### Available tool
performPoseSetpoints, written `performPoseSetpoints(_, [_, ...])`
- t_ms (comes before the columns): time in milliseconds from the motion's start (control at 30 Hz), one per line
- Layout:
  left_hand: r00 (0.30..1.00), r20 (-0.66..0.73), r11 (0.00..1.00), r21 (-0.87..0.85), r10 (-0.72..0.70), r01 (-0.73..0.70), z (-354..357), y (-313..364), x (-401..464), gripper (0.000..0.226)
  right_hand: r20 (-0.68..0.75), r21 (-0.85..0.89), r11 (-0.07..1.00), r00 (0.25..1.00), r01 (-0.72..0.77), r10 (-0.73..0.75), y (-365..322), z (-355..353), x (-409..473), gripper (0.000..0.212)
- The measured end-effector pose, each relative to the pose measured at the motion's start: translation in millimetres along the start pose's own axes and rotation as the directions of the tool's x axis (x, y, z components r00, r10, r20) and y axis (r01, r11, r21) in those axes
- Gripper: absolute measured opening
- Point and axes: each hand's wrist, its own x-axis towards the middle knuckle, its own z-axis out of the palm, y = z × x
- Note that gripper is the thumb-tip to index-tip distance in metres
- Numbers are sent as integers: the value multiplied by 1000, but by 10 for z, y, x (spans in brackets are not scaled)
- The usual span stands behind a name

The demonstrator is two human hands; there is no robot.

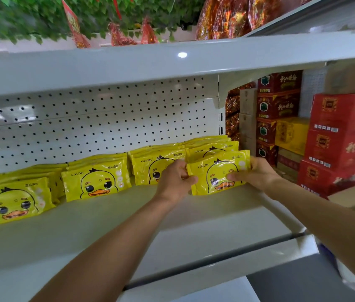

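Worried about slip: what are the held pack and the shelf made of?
The pack looks like soft plastic film, glossy: glare and wrinkles. The shelf is probably painted metal, smooth white, with a sheen and thin folded edge.

Rows of packs [95, 182] stand side by side on the shelf [106, 225], with the pegboard panel [106, 118] behind them. At the right end, the front pack [218, 171] sits between the left hand [175, 182] and the right hand [257, 173]. Stacked cartons [342, 138] stand right of the shelf, and an upper shelf [150, 66] runs overhead.

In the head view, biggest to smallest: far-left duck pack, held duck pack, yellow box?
1. far-left duck pack
2. held duck pack (same kind; nearness makes this unsure)
3. yellow box, farther back
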Motion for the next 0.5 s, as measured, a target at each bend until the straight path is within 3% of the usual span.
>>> performPoseSetpoints(100, [995,-95,998,56,12,-7,53,3,253,23,-66,-78,997,998,3,-8,30,0,220,40])
performPoseSetpoints(233, [992,-122,999,-12,-37,36,98,51,447,11,-130,-152,988,991,-5,-15,114,39,491,48])
performPoseSetpoints(367, [987,-137,992,-108,-85,71,122,24,530,13,-189,-231,971,982,-56,12,166,76,611,66])
performPoseSetpoints(500, [984,-145,985,-149,-104,82,118,-18,537,19,-205,-267,961,979,-70,14,195,87,619,70])
